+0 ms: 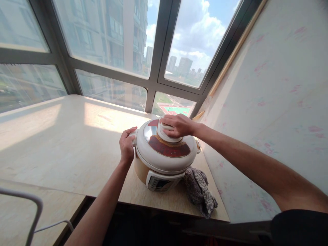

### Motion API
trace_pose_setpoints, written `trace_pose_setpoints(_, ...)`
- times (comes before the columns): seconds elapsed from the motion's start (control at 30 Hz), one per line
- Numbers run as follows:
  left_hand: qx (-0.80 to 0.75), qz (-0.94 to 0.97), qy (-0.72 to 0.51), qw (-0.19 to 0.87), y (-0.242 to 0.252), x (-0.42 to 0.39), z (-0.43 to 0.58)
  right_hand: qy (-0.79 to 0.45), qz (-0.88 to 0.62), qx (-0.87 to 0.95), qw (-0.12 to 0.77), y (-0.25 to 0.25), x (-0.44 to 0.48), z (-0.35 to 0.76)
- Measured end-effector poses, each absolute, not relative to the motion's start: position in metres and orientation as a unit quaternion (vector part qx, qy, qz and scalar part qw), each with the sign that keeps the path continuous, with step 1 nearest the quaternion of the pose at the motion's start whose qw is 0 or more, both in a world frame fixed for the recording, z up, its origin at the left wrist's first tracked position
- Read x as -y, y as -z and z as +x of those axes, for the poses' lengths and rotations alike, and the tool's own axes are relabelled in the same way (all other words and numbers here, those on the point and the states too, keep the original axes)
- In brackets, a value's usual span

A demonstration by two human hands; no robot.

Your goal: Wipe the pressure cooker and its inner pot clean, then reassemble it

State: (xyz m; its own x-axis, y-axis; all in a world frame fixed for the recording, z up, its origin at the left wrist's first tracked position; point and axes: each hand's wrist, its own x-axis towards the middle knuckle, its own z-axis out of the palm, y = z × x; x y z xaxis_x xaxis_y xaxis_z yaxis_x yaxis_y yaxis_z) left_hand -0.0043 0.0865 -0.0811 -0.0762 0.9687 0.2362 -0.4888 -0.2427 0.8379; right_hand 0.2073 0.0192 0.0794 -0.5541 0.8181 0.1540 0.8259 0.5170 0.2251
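Observation:
A round electric pressure cooker (143, 171), cream and tan with a control panel on its front, stands upright on the window ledge. Its white lid (176, 164) has dark red patches and sits on the pot. My right hand (176, 125) is closed around the knob on top of the lid. At the pot's left side, my left hand (127, 143) grips the side handle, its fingers partly hidden behind it. A crumpled grey patterned cloth (201, 191) lies by the cooker's right front, close to the ledge's edge.
The pale ledge (64, 147) runs left along large framed windows (107, 34). A flowered wall (276, 102) rises close on the right. A grey metal tube (38, 205) curves in at lower left. The ledge's front edge drops into a dark gap.

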Motion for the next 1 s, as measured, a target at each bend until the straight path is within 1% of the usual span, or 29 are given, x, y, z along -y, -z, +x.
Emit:
trace_pose_setpoints(0.13, -0.287, 0.409, -0.677, 0.541, 0.080, -0.086, -0.004, 0.136, -0.492, 0.859, 0.036, -0.077, -0.018, 0.207)
trace_pose_setpoints(0.37, -0.286, 0.426, -0.675, 0.530, 0.081, -0.086, -0.006, 0.042, -0.430, 0.898, 0.078, -0.086, -0.023, 0.213)
trace_pose_setpoints(0.6, -0.291, 0.417, -0.681, 0.526, 0.083, -0.086, -0.005, 0.026, -0.464, 0.879, 0.112, -0.079, -0.020, 0.218)
trace_pose_setpoints(0.67, -0.293, 0.419, -0.679, 0.527, 0.084, -0.086, -0.005, 0.017, -0.474, 0.870, 0.134, -0.076, -0.016, 0.227)
trace_pose_setpoints(0.73, -0.290, 0.417, -0.679, 0.531, 0.083, -0.086, -0.005, 0.001, -0.487, 0.855, 0.181, -0.071, -0.010, 0.242)
trace_pose_setpoints(0.83, -0.294, 0.404, -0.681, 0.536, 0.080, -0.083, -0.004, -0.032, -0.524, 0.799, 0.295, -0.052, 0.008, 0.270)
trace_pose_setpoints(0.9, -0.305, 0.389, -0.682, 0.539, 0.077, -0.081, -0.003, -0.038, -0.576, 0.718, 0.389, -0.029, 0.025, 0.286)
trace_pose_setpoints(1.0, -0.315, 0.366, -0.677, 0.555, 0.075, -0.075, 0.000, -0.051, -0.663, 0.529, 0.528, 0.015, 0.053, 0.294)
